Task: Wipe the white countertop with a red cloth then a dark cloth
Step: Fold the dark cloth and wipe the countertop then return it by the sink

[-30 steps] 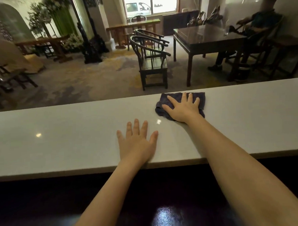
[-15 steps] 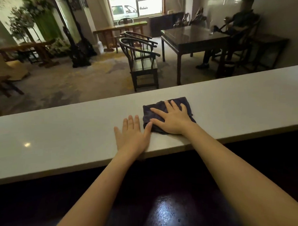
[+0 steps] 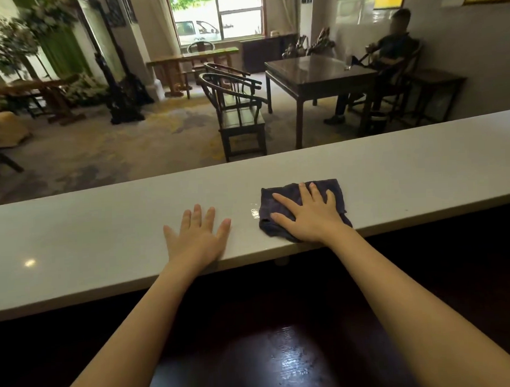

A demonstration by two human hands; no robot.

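A long white countertop (image 3: 103,229) runs across the view. A dark blue-grey cloth (image 3: 335,191) lies on it near the front edge, right of centre. My right hand (image 3: 307,217) presses flat on top of the cloth with fingers spread, covering its middle; the cloth's lower corner reaches the counter's front edge. My left hand (image 3: 196,239) rests flat on the bare counter to the left of the cloth, fingers apart, holding nothing. A small wet glint shows between the two hands. No red cloth is in view.
Below the counter's front edge lies a dark glossy wooden surface (image 3: 284,353). Beyond the far edge is a room with dark wooden armchairs (image 3: 239,118), a dark square table (image 3: 321,70) and a seated person (image 3: 388,53) at the back right.
My right hand drew the dark cloth from the far side to the front edge beside my left hand, then slid it right, away from that hand. The left hand stayed flat.
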